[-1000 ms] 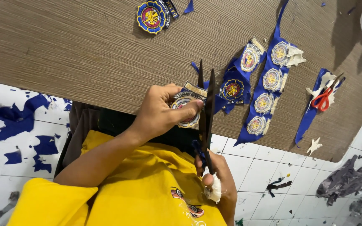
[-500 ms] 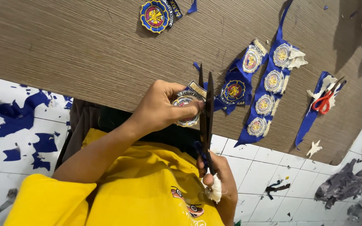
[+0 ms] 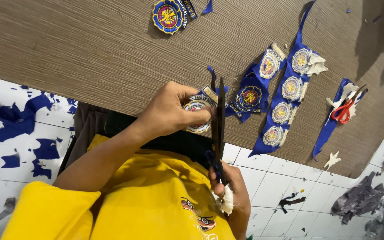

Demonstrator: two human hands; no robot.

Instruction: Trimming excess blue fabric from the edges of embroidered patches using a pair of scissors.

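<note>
We see the left hand (image 3: 174,109) closed around a round embroidered patch (image 3: 196,116), with the thumb on its face and the other fingers curled behind it, so the patch is pinched between them at the edge of the brown table (image 3: 67,49). The right hand (image 3: 232,191) is clenched on the handles of the black scissors (image 3: 218,129), and a white cloth wrap sits at the handle under these fingers. The blades point away from the right fingers and stand a little open, just beside the left fingertips, with the rim of the patch between them or touching them; we cannot tell which exactly. Beyond the left fingertips, on the table, lies a blue cloth piece with one round patch (image 3: 250,98), and further from the fingers a long blue strip with four patches (image 3: 287,104) in a row. Well apart from both hands a pair of red scissors (image 3: 344,110) lies on another blue strip. Far above the left fingers a finished round patch (image 3: 167,15) rests on the table. Behind the left wrist, on the white tiled floor (image 3: 18,164), blue cloth scraps (image 3: 10,126) are scattered. We see no box or tray here; the patches lie directly on the table.
</note>
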